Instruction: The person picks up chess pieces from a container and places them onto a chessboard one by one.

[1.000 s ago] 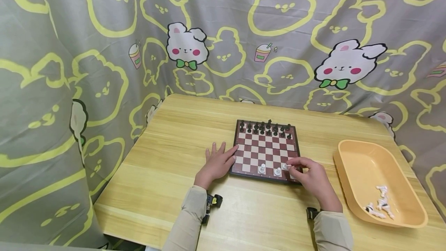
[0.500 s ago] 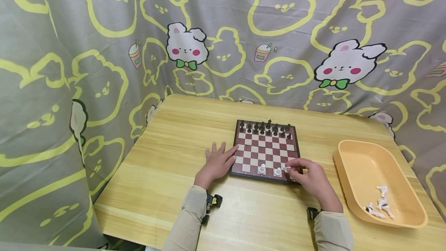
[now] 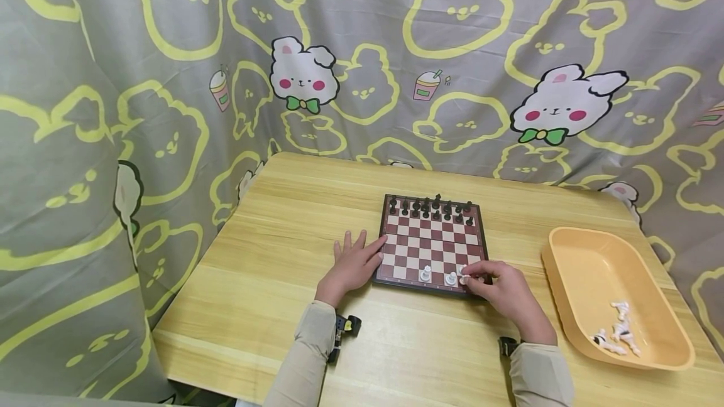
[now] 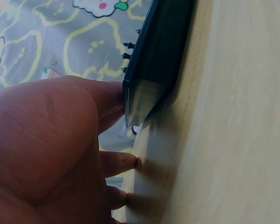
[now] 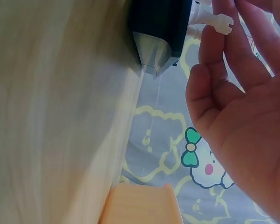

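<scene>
A folding chessboard (image 3: pixel 418 240) lies on the table, black pieces (image 3: pixel 427 209) lined up along its far side. My left hand (image 3: pixel 352 265) has its fingers spread, with the index finger and thumb touching the board's left edge and other fingertips on the table. At the near right, my right hand (image 3: pixel 509 291) pinches a small white chess piece (image 3: pixel 464 280), mostly hidden by the fingers. Close by stand white pieces, including one with a notched top (image 3: pixel 425 273) and a shorter one (image 3: pixel 450 279). In the right wrist view, a white rook (image 5: pixel 219 22) stands near the board's corner, beside the fingers.
An orange plastic basin (image 3: pixel 599 262) stands right of the board. Several white chess pieces (image 3: pixel 622 330) lie in its near end. The wooden table (image 3: pixel 283 218) meets a patterned curtain (image 3: pixel 373 68) at the back and left.
My right hand's fingertips have shifted slightly to the left and nearer, bringing the pinched white piece closer to the short white piece. The left hand has stayed put.
</scene>
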The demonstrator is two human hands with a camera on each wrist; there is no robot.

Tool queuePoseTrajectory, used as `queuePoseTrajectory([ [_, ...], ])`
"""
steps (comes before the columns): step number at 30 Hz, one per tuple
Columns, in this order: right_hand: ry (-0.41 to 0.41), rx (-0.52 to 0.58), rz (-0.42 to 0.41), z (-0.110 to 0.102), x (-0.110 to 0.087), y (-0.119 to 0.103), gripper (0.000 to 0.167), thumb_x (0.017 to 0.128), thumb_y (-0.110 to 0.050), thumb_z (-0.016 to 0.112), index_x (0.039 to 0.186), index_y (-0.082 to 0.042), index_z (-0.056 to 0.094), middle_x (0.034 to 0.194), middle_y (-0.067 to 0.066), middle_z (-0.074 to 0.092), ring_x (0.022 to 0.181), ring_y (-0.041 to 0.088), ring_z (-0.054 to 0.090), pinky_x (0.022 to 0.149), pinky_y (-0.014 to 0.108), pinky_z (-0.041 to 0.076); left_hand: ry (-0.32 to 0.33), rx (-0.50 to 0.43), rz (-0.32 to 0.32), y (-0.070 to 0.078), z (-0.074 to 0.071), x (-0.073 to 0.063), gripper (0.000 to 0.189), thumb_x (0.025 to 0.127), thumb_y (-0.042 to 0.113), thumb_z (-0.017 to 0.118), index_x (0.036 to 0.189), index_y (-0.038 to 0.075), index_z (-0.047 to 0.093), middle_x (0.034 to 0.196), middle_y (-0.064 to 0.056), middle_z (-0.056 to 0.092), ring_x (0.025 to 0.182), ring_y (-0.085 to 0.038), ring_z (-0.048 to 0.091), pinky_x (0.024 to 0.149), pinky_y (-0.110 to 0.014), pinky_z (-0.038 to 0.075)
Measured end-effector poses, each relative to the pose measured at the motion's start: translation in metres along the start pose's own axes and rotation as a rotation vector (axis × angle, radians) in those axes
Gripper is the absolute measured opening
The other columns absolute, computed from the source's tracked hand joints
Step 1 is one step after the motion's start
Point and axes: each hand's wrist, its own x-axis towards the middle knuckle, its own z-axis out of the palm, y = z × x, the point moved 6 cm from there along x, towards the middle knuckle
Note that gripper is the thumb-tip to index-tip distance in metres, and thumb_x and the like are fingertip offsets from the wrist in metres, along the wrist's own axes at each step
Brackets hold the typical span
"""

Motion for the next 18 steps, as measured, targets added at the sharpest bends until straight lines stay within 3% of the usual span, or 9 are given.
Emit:
queuePoseTrajectory([
  [18,-0.020,-0.023,0.008,0.0014,0.0002,0.0026,0.010,0.090,-0.010,0.079,0.098,-0.016,0.081,0.102,0.004,0.076,0.097,0.026,0.063,0.087,0.046,0.050,-0.006,0.016,0.004,-0.0010,0.0016,0.0014,0.050,0.111,0.041,0.037,0.161,0.031,0.040,0.169,-0.023,0.019,0.153,-0.055,-0.004,0.119,-0.071,-0.007],
])
